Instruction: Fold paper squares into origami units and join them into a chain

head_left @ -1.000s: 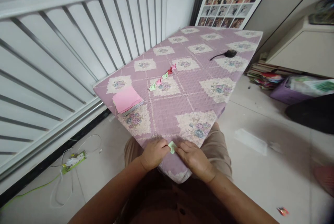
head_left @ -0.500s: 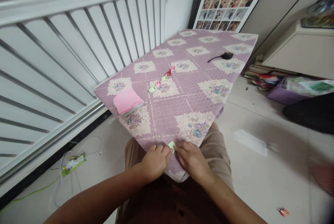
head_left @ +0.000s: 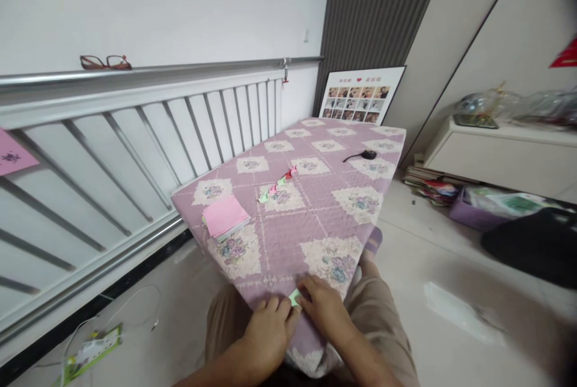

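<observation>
At the table's (head_left: 288, 237) near corner, left hand (head_left: 269, 330) and right hand (head_left: 325, 307) curl fingers against green paper (head_left: 294, 297), any pinch unclear, with glasses (head_left: 106, 63) newly visible.

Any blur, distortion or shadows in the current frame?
In the head view, the radiator looks stretched toward the left edge; in the head view, the right edge is dark and blurred, a soft shadow lies on the floor, and fold lines on the green paper are unclear.

On the table (head_left: 288, 237), paper (head_left: 294, 297) lies between the hands (head_left: 270, 334), a stack (head_left: 225, 217) beyond, left.
</observation>
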The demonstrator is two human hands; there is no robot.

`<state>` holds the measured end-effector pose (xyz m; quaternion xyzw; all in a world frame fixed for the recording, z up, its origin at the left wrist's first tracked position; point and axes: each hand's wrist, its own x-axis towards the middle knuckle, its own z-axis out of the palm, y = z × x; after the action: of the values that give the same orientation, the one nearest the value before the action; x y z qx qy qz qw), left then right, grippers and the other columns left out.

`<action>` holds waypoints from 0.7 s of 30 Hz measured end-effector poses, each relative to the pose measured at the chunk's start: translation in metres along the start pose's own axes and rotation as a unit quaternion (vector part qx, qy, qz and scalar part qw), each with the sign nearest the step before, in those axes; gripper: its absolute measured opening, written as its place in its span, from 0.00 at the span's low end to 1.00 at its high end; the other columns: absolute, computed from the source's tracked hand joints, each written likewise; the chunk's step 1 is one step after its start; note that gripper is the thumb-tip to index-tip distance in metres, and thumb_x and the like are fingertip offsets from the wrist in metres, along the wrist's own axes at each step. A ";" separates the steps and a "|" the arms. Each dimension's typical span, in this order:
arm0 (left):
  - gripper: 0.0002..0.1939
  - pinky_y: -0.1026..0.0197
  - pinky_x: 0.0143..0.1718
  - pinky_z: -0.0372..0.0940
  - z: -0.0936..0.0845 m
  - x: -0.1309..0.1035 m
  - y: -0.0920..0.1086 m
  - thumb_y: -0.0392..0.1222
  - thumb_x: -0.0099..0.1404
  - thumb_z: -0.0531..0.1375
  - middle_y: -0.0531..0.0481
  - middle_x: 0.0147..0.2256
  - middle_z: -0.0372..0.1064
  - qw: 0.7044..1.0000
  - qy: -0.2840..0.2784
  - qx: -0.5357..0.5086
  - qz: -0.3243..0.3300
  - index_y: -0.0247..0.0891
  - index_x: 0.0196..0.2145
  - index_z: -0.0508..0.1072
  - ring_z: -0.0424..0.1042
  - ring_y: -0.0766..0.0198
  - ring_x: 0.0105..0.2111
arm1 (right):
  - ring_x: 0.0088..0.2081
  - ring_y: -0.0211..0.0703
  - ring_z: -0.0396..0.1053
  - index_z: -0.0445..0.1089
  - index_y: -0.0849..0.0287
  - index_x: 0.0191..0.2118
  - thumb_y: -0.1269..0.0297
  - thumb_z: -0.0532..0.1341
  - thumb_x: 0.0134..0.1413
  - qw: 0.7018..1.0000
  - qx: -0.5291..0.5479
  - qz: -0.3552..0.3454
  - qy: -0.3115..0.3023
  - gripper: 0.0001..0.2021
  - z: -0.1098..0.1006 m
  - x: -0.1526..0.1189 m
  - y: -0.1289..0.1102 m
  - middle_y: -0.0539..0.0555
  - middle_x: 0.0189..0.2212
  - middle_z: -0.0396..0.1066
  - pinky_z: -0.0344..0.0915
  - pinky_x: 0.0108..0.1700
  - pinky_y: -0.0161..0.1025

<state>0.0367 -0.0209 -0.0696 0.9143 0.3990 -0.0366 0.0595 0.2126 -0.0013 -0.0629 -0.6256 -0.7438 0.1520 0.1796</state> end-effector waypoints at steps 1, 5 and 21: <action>0.19 0.54 0.41 0.61 -0.003 0.003 -0.001 0.38 0.69 0.51 0.43 0.48 0.65 1.000 -0.005 -0.020 -0.008 0.43 0.57 0.63 0.63 0.52 0.46 | 0.38 0.43 0.69 0.69 0.55 0.36 0.71 0.59 0.51 1.000 -0.003 0.001 0.004 0.06 0.000 0.000 0.000 0.52 0.35 0.71 0.61 0.39 0.36; 0.12 0.57 0.43 0.61 -0.015 0.017 -0.001 0.40 0.67 0.52 0.47 0.44 0.67 0.988 -0.001 -0.124 -0.088 0.42 0.46 0.70 0.65 0.56 0.44 | 0.38 0.43 0.68 0.69 0.55 0.34 0.70 0.59 0.52 1.000 -0.010 0.002 0.018 0.04 0.004 -0.003 -0.001 0.52 0.35 0.71 0.60 0.39 0.36; 0.12 0.59 0.45 0.57 -0.014 0.041 0.002 0.34 0.54 0.60 0.48 0.43 0.68 0.952 0.037 -0.239 -0.186 0.39 0.37 0.67 0.65 0.59 0.44 | 0.42 0.44 0.69 0.71 0.53 0.36 0.75 0.58 0.45 0.998 0.041 -0.014 0.034 0.12 0.004 -0.015 0.009 0.51 0.36 0.72 0.60 0.42 0.37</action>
<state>0.0664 0.0100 -0.0600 0.7837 0.5611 0.0831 0.2531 0.2206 -0.0150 -0.0721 -0.6122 -0.7392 0.1579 0.2324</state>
